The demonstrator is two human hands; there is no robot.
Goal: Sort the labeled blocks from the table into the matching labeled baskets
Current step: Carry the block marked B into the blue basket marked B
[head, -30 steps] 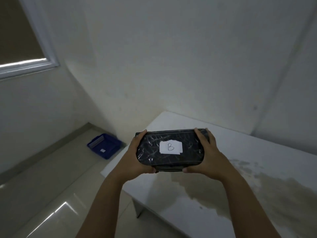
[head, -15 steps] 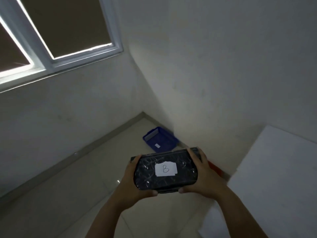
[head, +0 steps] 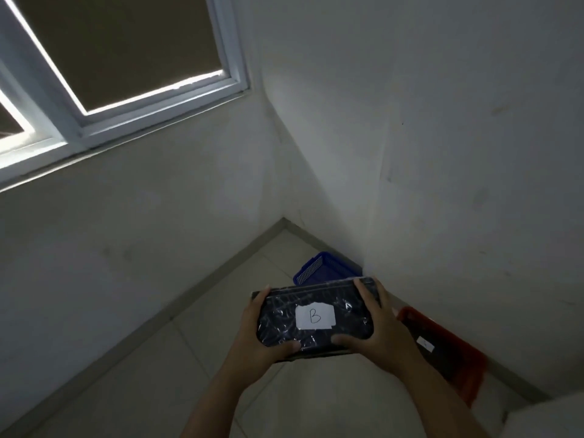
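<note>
Between both hands, held in the air above the tiled floor (head: pixel 151 371), was a dark block (head: pixel 311 317) wrapped in shiny clear film, its broad face turned toward the camera. At the centre of that face sat a white paper label (head: pixel 315 317) bearing a handwritten "B". The left hand (head: pixel 252 338) clasped the block's left end, thumb across the lower front edge and fingers curled over the upper left corner. The right hand (head: pixel 384 330) clasped the right end in the same manner, thumb pressed along the lower front edge and fingers wrapped over the top right corner. Both forearms rose from the bottom of the view.

Directly behind the block, partly hidden by it, stood a blue basket (head: pixel 325 268) with perforated walls, set on the floor in the corner of the room. To the right, along the base of the right wall, lay a red basket (head: pixel 448 355) carrying a small white tag (head: pixel 425 344) whose lettering was too blurred to read. A pale table corner (head: pixel 546 420) showed at lower right. On the left wall, a white-framed window (head: pixel 151 102) with dark panes occupied the upper left.
</note>
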